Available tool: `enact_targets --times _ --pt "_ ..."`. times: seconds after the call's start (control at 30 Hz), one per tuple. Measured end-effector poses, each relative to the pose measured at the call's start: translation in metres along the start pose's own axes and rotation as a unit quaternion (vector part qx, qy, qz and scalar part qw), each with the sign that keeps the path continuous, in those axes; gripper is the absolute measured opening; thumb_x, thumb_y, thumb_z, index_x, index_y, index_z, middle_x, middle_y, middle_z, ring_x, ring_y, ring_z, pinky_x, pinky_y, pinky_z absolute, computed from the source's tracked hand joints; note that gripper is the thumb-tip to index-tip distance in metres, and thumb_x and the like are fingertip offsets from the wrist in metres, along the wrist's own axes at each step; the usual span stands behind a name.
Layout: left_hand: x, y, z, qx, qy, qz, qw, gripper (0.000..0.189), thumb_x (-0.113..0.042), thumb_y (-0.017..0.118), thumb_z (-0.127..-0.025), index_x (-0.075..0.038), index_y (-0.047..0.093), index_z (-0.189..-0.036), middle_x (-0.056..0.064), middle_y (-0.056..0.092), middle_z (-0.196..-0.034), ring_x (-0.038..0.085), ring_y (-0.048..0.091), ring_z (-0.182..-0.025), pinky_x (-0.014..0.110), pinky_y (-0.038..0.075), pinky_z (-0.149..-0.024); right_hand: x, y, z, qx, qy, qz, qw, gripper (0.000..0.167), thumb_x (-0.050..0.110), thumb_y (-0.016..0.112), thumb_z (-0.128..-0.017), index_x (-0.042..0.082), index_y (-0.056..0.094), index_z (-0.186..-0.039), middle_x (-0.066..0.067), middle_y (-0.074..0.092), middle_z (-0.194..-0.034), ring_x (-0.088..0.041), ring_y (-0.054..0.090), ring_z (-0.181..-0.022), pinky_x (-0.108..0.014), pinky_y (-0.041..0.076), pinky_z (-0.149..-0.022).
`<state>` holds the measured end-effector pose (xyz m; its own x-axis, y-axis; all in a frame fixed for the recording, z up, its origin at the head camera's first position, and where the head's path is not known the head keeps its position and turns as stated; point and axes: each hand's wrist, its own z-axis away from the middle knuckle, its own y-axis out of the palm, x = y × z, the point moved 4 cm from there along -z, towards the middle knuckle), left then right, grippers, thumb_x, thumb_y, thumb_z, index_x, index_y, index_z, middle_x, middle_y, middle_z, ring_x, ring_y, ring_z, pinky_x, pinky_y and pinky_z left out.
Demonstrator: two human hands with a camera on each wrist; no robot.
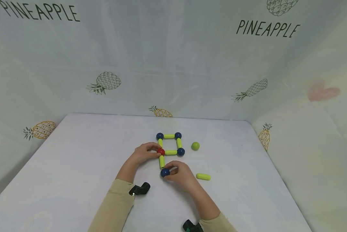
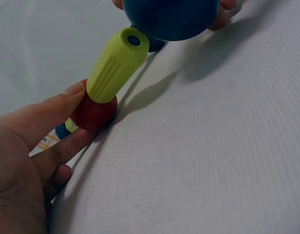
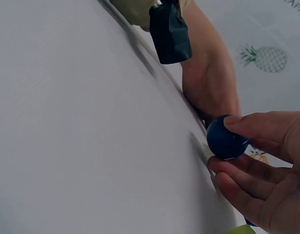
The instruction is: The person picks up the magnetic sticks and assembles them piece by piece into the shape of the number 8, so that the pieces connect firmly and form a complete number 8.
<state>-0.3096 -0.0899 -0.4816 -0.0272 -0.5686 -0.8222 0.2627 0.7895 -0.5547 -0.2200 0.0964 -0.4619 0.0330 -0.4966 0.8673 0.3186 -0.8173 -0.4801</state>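
My left hand (image 1: 145, 152) pinches a red ball (image 1: 161, 152), the near left corner of a square of yellow-green rods and balls. Blue balls form the other corners, such as the near right blue ball (image 1: 180, 152). From the red ball a yellow-green rod (image 1: 162, 161) points toward me, its holed end (image 2: 134, 40) facing the left wrist camera. My right hand (image 1: 180, 174) holds a loose blue ball (image 3: 228, 138) between thumb and fingers, close to that rod's free end. In the left wrist view this blue ball (image 2: 172, 17) looms large beside the rod.
To the right of the square lies a green ball (image 1: 195, 146). A loose yellow-green rod (image 1: 203, 176) rests right of my right hand. The white table (image 1: 243, 193) is backed by a pineapple-printed curtain (image 1: 173, 64). Black camera mounts (image 1: 140, 188) sit at the wrists.
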Motion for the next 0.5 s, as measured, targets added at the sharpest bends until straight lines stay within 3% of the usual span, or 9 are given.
enact_targets --times 0.2,0.4,0.5 --pt "0.0009 0.0003 -0.0005 0.003 0.002 0.009 1.0000 0.031 -0.032 0.077 -0.085 -0.024 0.070 -0.113 -0.009 0.069 -0.107 0.028 0.049 -0.125 0.066 0.021 -0.106 -0.0010 0.0031 -0.0017 -0.003 0.003 0.004 1.0000 0.029 0.010 0.082 -0.079 0.011 0.067 -0.104 0.003 0.064 -0.093 -0.014 0.061 -0.081 -0.032 0.053 -0.071" --pt "0.0015 0.0003 -0.0011 0.005 0.010 0.014 0.9998 0.029 -0.030 0.077 -0.085 -0.023 0.070 -0.113 -0.007 0.070 -0.106 0.029 0.050 -0.126 0.065 0.011 -0.108 -0.0041 0.0058 -0.0036 -0.006 -0.002 0.014 0.9999 0.028 0.012 0.082 -0.079 0.011 0.067 -0.103 0.004 0.063 -0.087 -0.014 0.060 -0.078 -0.030 0.051 -0.069" --pt "0.0016 0.0006 -0.0013 0.003 0.010 0.011 0.9999 0.029 -0.030 0.077 -0.084 -0.023 0.070 -0.112 -0.008 0.070 -0.106 0.029 0.049 -0.126 0.064 0.014 -0.108 -0.0048 0.0062 -0.0037 -0.013 -0.002 0.016 0.9998 0.027 0.013 0.082 -0.079 0.012 0.067 -0.103 0.003 0.062 -0.085 -0.014 0.059 -0.077 -0.029 0.051 -0.067"
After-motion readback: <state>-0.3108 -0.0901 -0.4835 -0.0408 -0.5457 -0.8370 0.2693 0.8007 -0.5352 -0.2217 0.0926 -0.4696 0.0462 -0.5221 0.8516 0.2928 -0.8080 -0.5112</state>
